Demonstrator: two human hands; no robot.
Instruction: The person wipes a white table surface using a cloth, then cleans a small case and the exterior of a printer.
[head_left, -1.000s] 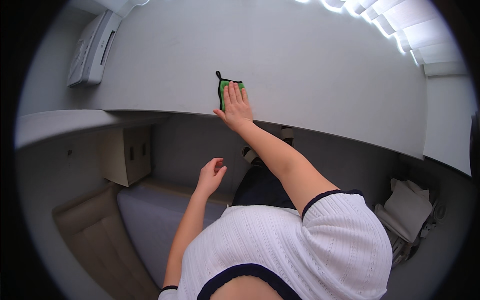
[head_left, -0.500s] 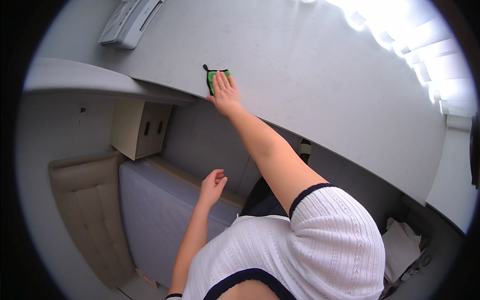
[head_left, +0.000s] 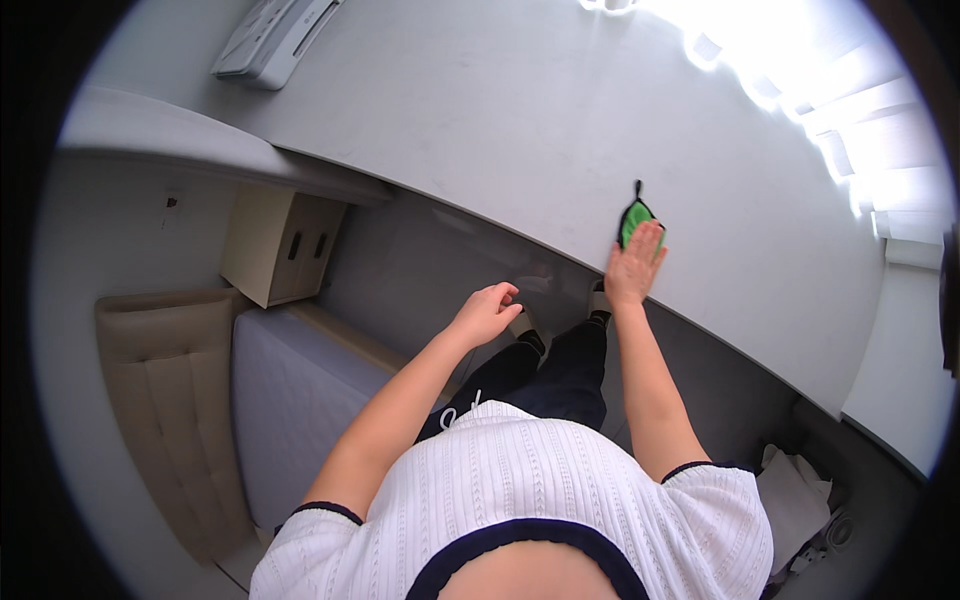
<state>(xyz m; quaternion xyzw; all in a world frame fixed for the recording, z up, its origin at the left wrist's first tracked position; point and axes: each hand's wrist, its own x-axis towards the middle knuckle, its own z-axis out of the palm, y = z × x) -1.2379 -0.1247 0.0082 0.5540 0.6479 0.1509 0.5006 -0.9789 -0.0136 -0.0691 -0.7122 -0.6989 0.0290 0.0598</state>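
Observation:
My right hand lies flat on a green cloth with black edging, its fingers stretched out over the cloth's lower part. A small black loop sticks out at the cloth's far end. Both rest on the white tabletop, close to its near edge. Off the table, my left hand hangs in the air on the near side, with fingers loosely curled, thumb apart and nothing seen in it.
A white printer-like device stands at the far left of the tabletop. Bright curtains hang along the right. Left of me are a bedside cabinet and a bed. A white bag-like item and cables lie low at the right.
My right hand has slid the cloth along the table's near edge, far to the right. My left hand has moved up and right, and my body has turned toward the table.

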